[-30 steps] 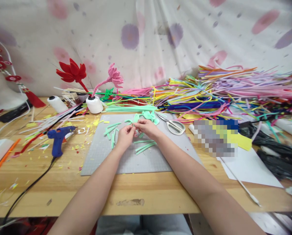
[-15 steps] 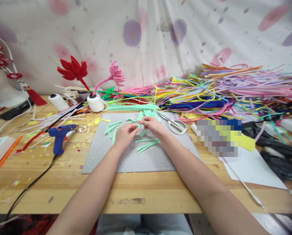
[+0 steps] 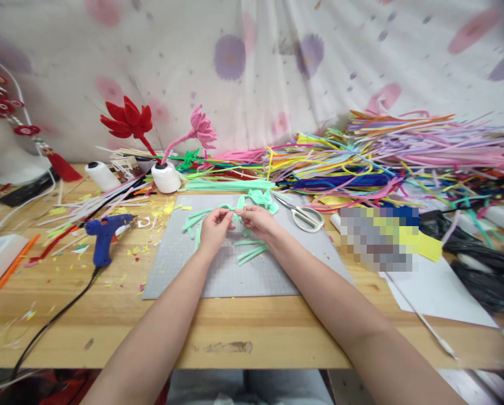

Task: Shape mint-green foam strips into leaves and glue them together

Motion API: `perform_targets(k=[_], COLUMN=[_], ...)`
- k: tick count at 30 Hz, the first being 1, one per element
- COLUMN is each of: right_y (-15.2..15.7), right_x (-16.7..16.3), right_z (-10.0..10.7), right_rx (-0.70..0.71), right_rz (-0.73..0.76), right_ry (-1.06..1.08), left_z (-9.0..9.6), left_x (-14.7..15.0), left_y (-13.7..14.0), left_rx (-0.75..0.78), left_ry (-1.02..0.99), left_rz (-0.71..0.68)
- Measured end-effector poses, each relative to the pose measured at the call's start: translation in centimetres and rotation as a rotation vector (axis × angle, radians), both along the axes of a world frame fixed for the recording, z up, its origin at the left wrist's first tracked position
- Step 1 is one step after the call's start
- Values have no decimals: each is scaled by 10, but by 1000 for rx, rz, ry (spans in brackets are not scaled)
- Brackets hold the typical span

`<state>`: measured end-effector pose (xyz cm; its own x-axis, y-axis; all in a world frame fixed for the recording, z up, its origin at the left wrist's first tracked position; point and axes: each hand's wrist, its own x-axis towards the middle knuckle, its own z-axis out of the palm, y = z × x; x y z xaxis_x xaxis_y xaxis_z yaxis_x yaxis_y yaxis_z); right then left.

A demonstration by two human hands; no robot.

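My left hand (image 3: 213,225) and right hand (image 3: 255,220) both pinch the mint pipe cleaner piece (image 3: 234,210) over the far middle of the grey mat (image 3: 235,275). If my fingertips slip, it could spring loose among the cut mint pieces (image 3: 250,252) just below.

We reach both bare forearms forward from the lower edge of the view, and they converge toward the middle. Our left hand (image 3: 215,225) sits with its back toward us, wrist slightly bent, the fingers curled in and the thumb and forefinger pinched together at the tip. Our right hand (image 3: 256,220) lies just beside it, knuckles up, its fingers also drawn into a pinching grip that meets the left fingertips. The two hands touch or nearly touch at the fingertips. The right forearm runs in at a steeper slant than the left.
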<state>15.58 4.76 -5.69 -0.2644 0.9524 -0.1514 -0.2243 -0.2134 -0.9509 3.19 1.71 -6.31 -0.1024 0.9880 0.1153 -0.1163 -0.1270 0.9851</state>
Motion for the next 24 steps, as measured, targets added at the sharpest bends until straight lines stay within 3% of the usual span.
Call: perform_targets(k=[7,12,18,22,24], right_y=[-5,-12,-19,-19,-17], right_x=[-10,-20,-30,-32,-31], right_z=[3,13,13,4,0], right_rx=[-177,-251,-111,13,163], right_rz=[-57,-88,-301,-396,-420], right_ry=[299,367,285,28,-181], left_z=[6,5,10,13,13], left_x=[-1,-3,19,40,45], left_y=[4,8,-1,-12,-15], left_rx=[-265,-439,-490,-456,-409], left_ry=[-368,-620,-709,-659,-573], left_rz=[-166,-224,-150,14,88])
